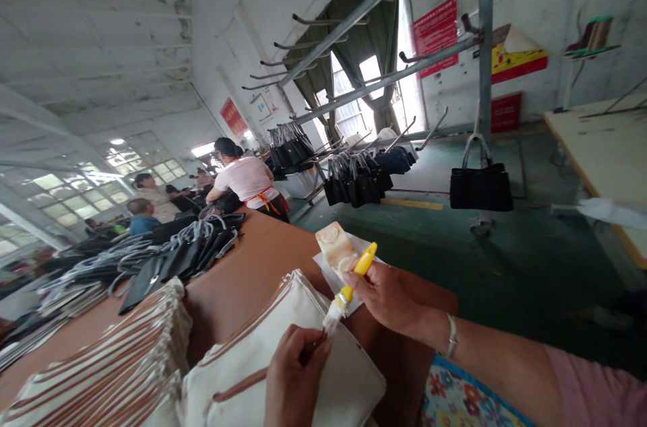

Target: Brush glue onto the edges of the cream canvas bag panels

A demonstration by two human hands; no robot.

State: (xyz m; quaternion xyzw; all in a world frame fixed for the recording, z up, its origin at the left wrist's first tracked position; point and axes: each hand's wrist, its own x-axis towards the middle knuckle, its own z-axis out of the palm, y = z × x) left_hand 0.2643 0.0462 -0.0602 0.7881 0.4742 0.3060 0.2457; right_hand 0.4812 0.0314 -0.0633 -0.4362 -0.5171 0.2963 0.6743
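Your left hand (296,373) pinches what looks like a brown strap (241,384) over the cream bag (354,366) on the desk (217,299); your right hand (387,296) grips a yellow-handled brush (346,293), bristles at your left fingertips. Brushing looks under way on this piece — how much is coated, can't tell. Just beyond the brush: a tan block (333,245). To the left, stacked cream pieces (126,359) — treated or waiting, unclear. Farther off, piled black bags (166,252), then a person in pink (245,178).
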